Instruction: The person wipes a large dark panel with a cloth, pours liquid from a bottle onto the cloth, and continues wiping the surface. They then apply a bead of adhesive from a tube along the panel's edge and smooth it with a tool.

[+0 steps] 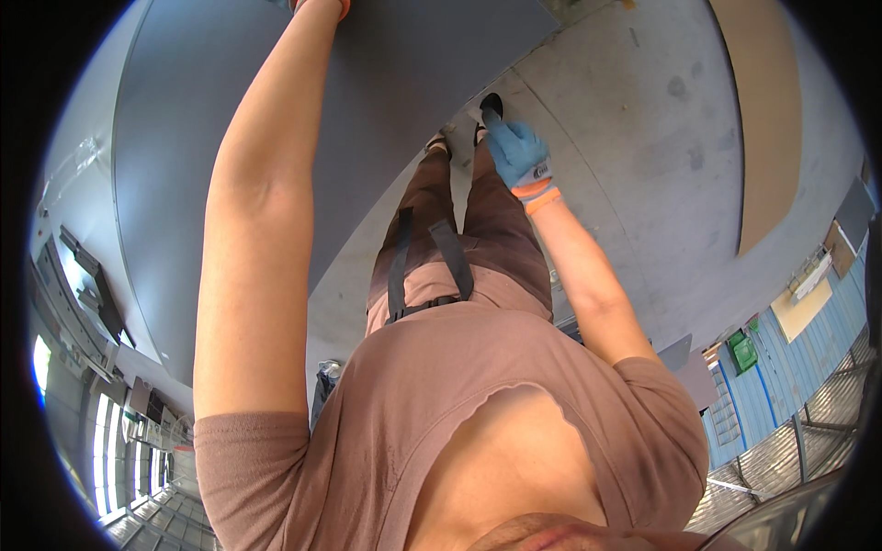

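Observation:
A large flat dark grey panel [386,101] fills the upper left, and my left arm stretches out over it. Only the orange cuff of my left hand's glove [344,8] shows at the upper edge; its fingers are out of sight. My right hand [520,151], in a blue glove with an orange cuff, hangs to the right of the panel, in front of my legs. Its fingers are curled round a dark thing with a rounded black end [491,104], whose kind I cannot make out.
Grey concrete floor [634,138] lies between the panel and a tan board [772,119] at the right. A green container [742,351] stands by the blue corrugated wall [781,386]. Black parts [92,275] lie at the far left. Dark straps [450,257] hang at my waist.

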